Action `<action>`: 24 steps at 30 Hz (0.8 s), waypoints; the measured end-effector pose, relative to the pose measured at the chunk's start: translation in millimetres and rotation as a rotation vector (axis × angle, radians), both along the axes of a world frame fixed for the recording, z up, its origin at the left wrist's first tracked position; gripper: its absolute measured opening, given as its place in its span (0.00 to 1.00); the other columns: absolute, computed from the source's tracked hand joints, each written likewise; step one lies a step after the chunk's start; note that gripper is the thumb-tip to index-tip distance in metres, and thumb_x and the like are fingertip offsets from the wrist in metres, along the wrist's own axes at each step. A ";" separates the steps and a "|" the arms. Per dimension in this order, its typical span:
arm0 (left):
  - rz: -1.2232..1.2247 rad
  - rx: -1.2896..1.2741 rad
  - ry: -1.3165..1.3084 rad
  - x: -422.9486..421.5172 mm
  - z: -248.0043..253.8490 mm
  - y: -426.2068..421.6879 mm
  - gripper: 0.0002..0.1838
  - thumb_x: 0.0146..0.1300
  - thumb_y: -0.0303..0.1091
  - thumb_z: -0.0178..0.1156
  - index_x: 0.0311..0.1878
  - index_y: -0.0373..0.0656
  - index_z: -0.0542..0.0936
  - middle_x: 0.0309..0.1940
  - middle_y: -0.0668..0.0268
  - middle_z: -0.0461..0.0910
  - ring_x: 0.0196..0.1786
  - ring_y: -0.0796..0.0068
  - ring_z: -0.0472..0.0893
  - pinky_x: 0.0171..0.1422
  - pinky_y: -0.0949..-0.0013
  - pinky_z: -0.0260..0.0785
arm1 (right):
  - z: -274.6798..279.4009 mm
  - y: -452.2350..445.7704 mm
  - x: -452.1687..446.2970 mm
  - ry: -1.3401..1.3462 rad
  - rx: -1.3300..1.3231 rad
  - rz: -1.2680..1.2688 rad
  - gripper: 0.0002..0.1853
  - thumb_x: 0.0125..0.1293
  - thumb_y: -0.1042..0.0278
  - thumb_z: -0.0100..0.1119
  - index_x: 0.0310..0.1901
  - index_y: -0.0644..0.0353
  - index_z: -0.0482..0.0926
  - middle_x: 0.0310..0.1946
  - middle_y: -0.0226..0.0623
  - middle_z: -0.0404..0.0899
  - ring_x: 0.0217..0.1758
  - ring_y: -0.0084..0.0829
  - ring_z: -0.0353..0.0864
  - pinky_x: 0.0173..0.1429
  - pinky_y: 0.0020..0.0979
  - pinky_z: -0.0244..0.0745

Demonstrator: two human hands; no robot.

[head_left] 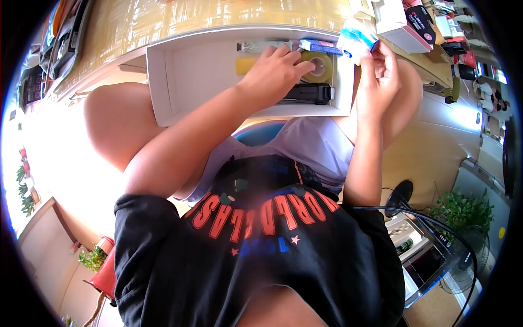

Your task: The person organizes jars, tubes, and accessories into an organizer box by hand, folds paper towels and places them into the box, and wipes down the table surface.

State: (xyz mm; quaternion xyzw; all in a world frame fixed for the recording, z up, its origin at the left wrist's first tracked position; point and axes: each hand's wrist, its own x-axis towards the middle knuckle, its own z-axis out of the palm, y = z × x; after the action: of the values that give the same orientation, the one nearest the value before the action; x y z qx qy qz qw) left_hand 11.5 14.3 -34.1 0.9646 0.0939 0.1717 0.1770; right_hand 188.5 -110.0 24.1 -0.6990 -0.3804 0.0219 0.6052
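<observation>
My left hand [275, 73] reaches into a white open box [190, 73] that rests across my lap. Its fingers are spread over the contents, with the fingertips at a roll of clear tape [325, 68]; I cannot tell if they touch it. Under and beside this hand lie a yellow item [246, 66], a pale tube [264, 46], a slim blue-and-white box [318, 46] and a black tool-like object [313, 94], partly covered. At the box's far right corner, my right hand [378, 73] pinches a shiny blue-and-white packet [357, 39], blurred by glare.
A wooden table [218, 16] runs beyond the box. On its right stand cartons [406, 27] and stacked goods. Dark folders [54, 49] are at the far left. A cable [436, 218], a fan [468, 253] and a plant [463, 212] are at the lower right.
</observation>
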 end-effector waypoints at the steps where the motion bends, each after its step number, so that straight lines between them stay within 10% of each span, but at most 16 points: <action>1: 0.012 -0.026 -0.007 0.4 0.4 -0.9 0.26 0.66 0.29 0.67 0.68 0.52 0.78 0.50 0.62 0.81 0.58 0.55 0.80 0.64 0.51 0.71 | 0.0 0.3 0.4 -0.004 0.008 -0.005 0.17 0.70 0.78 0.66 0.58 0.73 0.80 0.45 0.39 0.87 0.47 0.25 0.84 0.56 0.29 0.79; 12: 0.143 -0.017 -0.200 1.9 21.1 -1.4 0.32 0.59 0.23 0.65 0.70 0.50 0.79 0.52 0.58 0.79 0.55 0.55 0.82 0.56 0.54 0.77 | 6.0 -13.9 -9.0 -0.143 -0.052 -0.060 0.20 0.61 0.82 0.68 0.56 0.64 0.81 0.37 0.31 0.82 0.38 0.19 0.79 0.42 0.24 0.77; 24: -0.117 0.307 -0.013 -3.8 2.9 -10.7 0.31 0.61 0.35 0.65 0.71 0.51 0.78 0.63 0.71 0.78 0.71 0.69 0.71 0.71 0.59 0.68 | 13.1 -13.2 -13.3 -0.689 -0.505 -0.039 0.15 0.57 0.75 0.73 0.45 0.61 0.82 0.33 0.39 0.79 0.40 0.43 0.80 0.48 0.44 0.76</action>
State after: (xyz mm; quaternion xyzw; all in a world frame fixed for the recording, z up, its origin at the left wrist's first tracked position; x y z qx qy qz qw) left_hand 7.7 3.6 -31.1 0.9829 0.0089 0.1799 0.0376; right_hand 175.2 -123.1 37.2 -0.7989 -0.5296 -0.1321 0.2526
